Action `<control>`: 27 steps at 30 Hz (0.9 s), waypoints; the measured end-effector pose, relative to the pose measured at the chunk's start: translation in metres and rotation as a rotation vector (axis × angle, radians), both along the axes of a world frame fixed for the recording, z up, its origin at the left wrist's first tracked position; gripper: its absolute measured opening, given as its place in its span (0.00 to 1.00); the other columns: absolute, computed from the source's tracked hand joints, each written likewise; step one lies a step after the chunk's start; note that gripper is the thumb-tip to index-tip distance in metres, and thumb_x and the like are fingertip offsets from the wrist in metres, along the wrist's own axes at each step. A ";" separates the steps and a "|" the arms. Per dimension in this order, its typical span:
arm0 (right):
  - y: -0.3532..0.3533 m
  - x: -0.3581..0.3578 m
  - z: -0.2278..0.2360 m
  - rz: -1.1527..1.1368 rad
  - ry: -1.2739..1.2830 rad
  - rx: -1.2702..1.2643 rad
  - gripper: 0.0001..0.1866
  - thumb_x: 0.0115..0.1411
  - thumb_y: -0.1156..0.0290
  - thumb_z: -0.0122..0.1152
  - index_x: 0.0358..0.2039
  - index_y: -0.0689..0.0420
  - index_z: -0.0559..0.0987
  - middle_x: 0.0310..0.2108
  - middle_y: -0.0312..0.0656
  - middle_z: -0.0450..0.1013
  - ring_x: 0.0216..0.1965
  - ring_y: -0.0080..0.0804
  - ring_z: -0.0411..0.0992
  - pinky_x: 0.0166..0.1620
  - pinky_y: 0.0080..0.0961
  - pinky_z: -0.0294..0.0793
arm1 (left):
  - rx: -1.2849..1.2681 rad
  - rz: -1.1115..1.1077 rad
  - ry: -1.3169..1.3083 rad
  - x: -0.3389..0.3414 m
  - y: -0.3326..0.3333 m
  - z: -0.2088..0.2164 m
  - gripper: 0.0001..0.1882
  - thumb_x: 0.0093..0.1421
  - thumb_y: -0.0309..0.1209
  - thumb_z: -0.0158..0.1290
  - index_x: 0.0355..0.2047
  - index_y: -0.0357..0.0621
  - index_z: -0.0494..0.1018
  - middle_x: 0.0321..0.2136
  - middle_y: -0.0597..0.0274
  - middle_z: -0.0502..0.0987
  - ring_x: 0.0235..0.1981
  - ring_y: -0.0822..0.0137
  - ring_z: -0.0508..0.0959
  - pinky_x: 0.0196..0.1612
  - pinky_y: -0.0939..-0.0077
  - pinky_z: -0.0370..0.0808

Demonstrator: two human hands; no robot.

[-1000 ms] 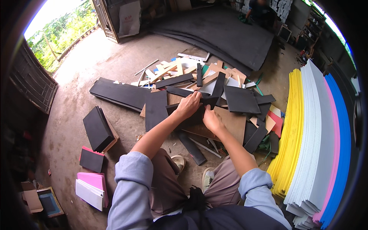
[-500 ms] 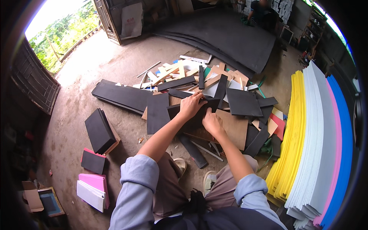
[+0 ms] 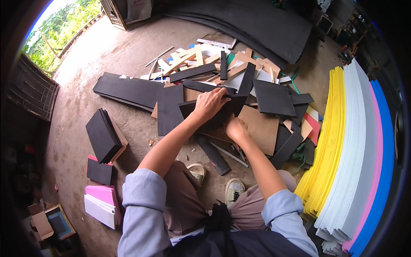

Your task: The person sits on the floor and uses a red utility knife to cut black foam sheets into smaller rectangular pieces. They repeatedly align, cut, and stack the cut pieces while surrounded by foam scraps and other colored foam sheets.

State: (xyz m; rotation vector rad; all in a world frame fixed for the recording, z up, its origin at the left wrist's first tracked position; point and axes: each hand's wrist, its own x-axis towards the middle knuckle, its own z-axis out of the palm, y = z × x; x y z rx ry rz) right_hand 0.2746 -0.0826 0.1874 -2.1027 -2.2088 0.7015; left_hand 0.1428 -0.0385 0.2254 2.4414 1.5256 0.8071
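My left hand (image 3: pixel 209 105) is closed over the upper edge of a black foam sheet (image 3: pixel 187 110), which it holds tilted above a brown board (image 3: pixel 263 130). Just below and to the right, my right hand (image 3: pixel 236 129) is closed at the sheet's lower side. Its fingertips are hidden, and I cannot make out what they hold. A flat black rectangle (image 3: pixel 170 111) lies left of the held sheet. On the right is a black square piece (image 3: pixel 274 97).
Beyond my hands lies a heap of pale offcut strips (image 3: pixel 188 60). Left on the floor are stacked black blocks (image 3: pixel 102 133) and pink sheets (image 3: pixel 102 195). A tall row of yellow sheets (image 3: pixel 323 145) stands right. Large black sheets (image 3: pixel 257 25) cover the far floor.
The whole view has shifted, so things sit higher in it. My right hand has slid slightly toward me, away from the left hand, which keeps its grip on the black foam sheet.
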 end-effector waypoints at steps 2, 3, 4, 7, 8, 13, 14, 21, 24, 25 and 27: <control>0.002 -0.002 -0.026 0.015 -0.020 -0.056 0.16 0.56 0.68 0.42 0.41 0.66 0.67 0.36 0.59 0.71 0.40 0.52 0.71 0.42 0.41 0.72 | -0.036 0.004 0.020 0.000 -0.001 0.002 0.14 0.55 0.43 0.49 0.33 0.46 0.68 0.30 0.61 0.75 0.27 0.54 0.76 0.27 0.62 0.73; 0.001 0.000 -0.046 0.018 -0.030 -0.087 0.16 0.56 0.70 0.41 0.41 0.67 0.67 0.36 0.59 0.72 0.40 0.51 0.72 0.42 0.40 0.72 | -0.029 -0.003 0.013 0.003 -0.003 0.002 0.14 0.55 0.43 0.49 0.33 0.46 0.68 0.30 0.61 0.75 0.27 0.54 0.76 0.27 0.62 0.73; -0.006 0.002 -0.070 0.026 -0.104 0.008 0.15 0.56 0.70 0.41 0.40 0.66 0.67 0.36 0.59 0.71 0.40 0.51 0.72 0.41 0.40 0.73 | -0.017 -0.013 0.009 0.005 -0.003 0.003 0.14 0.55 0.43 0.49 0.33 0.46 0.68 0.29 0.61 0.75 0.27 0.54 0.76 0.26 0.63 0.73; -0.019 -0.002 -0.116 0.043 0.025 0.098 0.15 0.55 0.71 0.42 0.40 0.66 0.66 0.36 0.59 0.71 0.38 0.51 0.72 0.39 0.43 0.73 | -0.010 -0.006 0.011 0.000 0.000 0.002 0.13 0.55 0.42 0.49 0.32 0.46 0.68 0.28 0.61 0.74 0.26 0.55 0.76 0.26 0.63 0.73; -0.024 -0.010 -0.118 0.082 0.083 0.104 0.15 0.54 0.71 0.43 0.40 0.66 0.65 0.34 0.58 0.72 0.36 0.52 0.73 0.37 0.46 0.73 | -0.008 0.007 0.026 -0.008 0.000 -0.001 0.13 0.55 0.42 0.49 0.32 0.46 0.68 0.28 0.61 0.74 0.26 0.55 0.76 0.25 0.63 0.73; -0.028 0.004 -0.190 -0.047 0.048 0.036 0.19 0.55 0.69 0.44 0.47 0.61 0.61 0.29 0.56 0.73 0.34 0.53 0.73 0.34 0.47 0.73 | 0.007 0.003 0.019 0.002 0.008 0.001 0.13 0.55 0.41 0.49 0.32 0.45 0.68 0.29 0.62 0.74 0.25 0.55 0.76 0.24 0.63 0.72; -0.032 0.001 -0.192 -0.076 0.048 -0.004 0.17 0.55 0.70 0.43 0.45 0.62 0.62 0.29 0.56 0.73 0.34 0.53 0.73 0.35 0.47 0.72 | 0.006 0.015 0.035 0.000 0.008 0.000 0.13 0.55 0.41 0.49 0.33 0.45 0.68 0.29 0.62 0.74 0.25 0.55 0.76 0.24 0.63 0.72; -0.067 0.006 -0.200 -0.068 0.000 -0.080 0.18 0.59 0.70 0.39 0.49 0.62 0.58 0.30 0.58 0.73 0.33 0.51 0.73 0.36 0.44 0.72 | 0.095 0.084 0.113 0.004 0.007 -0.009 0.14 0.56 0.41 0.48 0.37 0.48 0.65 0.23 0.61 0.76 0.21 0.56 0.76 0.21 0.64 0.72; -0.086 0.014 -0.191 -0.032 -0.009 -0.205 0.24 0.61 0.64 0.37 0.54 0.62 0.53 0.36 0.59 0.72 0.38 0.52 0.72 0.40 0.44 0.69 | 0.124 0.108 0.126 0.003 0.005 -0.012 0.14 0.56 0.42 0.48 0.38 0.48 0.65 0.19 0.59 0.75 0.20 0.56 0.76 0.21 0.64 0.72; -0.094 0.020 -0.187 -0.032 -0.012 -0.255 0.23 0.61 0.63 0.38 0.54 0.62 0.54 0.37 0.60 0.71 0.39 0.52 0.71 0.41 0.44 0.69 | 0.127 0.106 0.126 0.004 0.003 -0.014 0.14 0.56 0.42 0.48 0.38 0.48 0.65 0.19 0.59 0.75 0.20 0.56 0.76 0.21 0.64 0.72; -0.096 0.037 -0.171 -0.039 -0.018 -0.314 0.23 0.61 0.62 0.39 0.53 0.61 0.56 0.38 0.60 0.70 0.40 0.53 0.71 0.42 0.43 0.68 | 0.191 0.100 0.104 0.007 0.002 -0.011 0.14 0.55 0.41 0.49 0.36 0.48 0.64 0.18 0.61 0.74 0.21 0.59 0.76 0.22 0.66 0.71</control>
